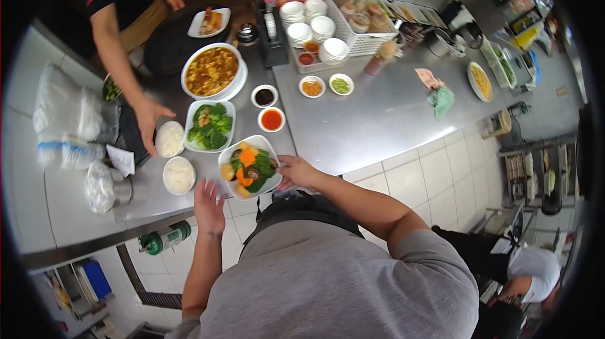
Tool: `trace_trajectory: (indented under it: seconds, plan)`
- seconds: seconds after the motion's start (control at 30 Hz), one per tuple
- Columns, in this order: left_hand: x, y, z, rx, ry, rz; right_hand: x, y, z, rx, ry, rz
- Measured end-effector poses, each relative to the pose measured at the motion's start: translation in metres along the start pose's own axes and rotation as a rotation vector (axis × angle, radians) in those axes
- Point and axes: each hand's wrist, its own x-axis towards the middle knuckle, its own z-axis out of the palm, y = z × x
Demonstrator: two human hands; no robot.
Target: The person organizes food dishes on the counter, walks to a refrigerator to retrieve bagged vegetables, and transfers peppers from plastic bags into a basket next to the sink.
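Note:
My right hand [297,172] grips the right rim of a white square bowl [271,189] holding broccoli, orange carrot pieces and mushroom, at the counter's front edge. To the left of this bowl, my left hand [209,203] is open, fingers spread, close to a small bowl of white rice [179,176]. A second rice bowl [170,139] stands just behind it, with a co-worker's hand [151,121] at its left side. Behind my bowl stands a white dish of broccoli [210,126]. Sauce cups, one red [271,120] and one dark [265,96], are to its right.
A large bowl of stew [212,72] and a plate of food [210,22] stand further back. Stacked white cups [334,51] fill a tray beside a white basket [372,43]. Cloths [440,101] lie on the steel counter [365,125]. Another person [532,270] is at lower right.

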Motion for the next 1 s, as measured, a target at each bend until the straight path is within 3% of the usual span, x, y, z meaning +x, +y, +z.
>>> trace_trajectory:
  seconds: [0.17,0.33,0.43,0.47,0.5,0.53,0.6,0.67,0.7,0.73,0.8,0.83,0.93,1.0]
  plan:
    - [-0.036,-0.047,-0.017,-0.055,-0.028,-0.316,-0.050,-0.027,-0.089,-0.152,0.081,-0.106]
    - [-0.034,-0.079,-0.018,-0.152,-0.046,-0.470,-0.109,-0.055,-0.273,-0.396,0.840,-0.231]
    - [-0.031,-0.096,-0.001,-0.088,0.061,-0.462,-0.146,-0.061,-0.395,-0.986,1.307,-0.174]
    - [-0.034,-0.100,0.006,-0.027,0.077,-0.445,-0.159,-0.069,-0.430,-1.068,1.274,-0.089]
    - [-0.039,-0.103,0.013,0.031,0.103,-0.426,-0.160,-0.062,-0.485,-1.393,1.299,-0.310]
    - [-0.044,-0.107,0.020,0.007,0.145,-0.401,-0.157,-0.059,-0.540,-1.013,1.179,-0.655]
    - [-0.054,-0.118,0.041,0.080,0.241,-0.414,-0.162,-0.102,-0.532,0.064,1.154,-0.253]
    - [-0.062,-0.135,0.055,0.127,0.294,-0.353,-0.111,-0.080,-0.640,0.183,1.149,-0.176]
    - [-0.067,-0.141,0.069,0.119,0.333,-0.340,-0.096,-0.090,-0.651,0.243,1.147,-0.138]
    - [-0.072,-0.144,0.080,0.123,0.372,-0.330,-0.079,-0.084,-0.654,-0.127,1.214,-0.068]
    - [-0.086,-0.160,0.100,0.121,0.411,-0.322,-0.061,-0.122,-0.561,-0.919,1.405,0.206]
    - [-0.090,-0.166,0.114,0.111,0.409,-0.308,-0.035,-0.097,-0.563,-1.106,1.566,0.004]
    - [-0.108,-0.181,0.145,0.142,0.389,-0.320,-0.051,-0.061,-0.487,-1.451,1.374,-0.371]
    - [-0.114,-0.192,0.155,0.125,0.404,-0.331,-0.076,-0.048,-0.427,-1.403,1.170,-0.519]
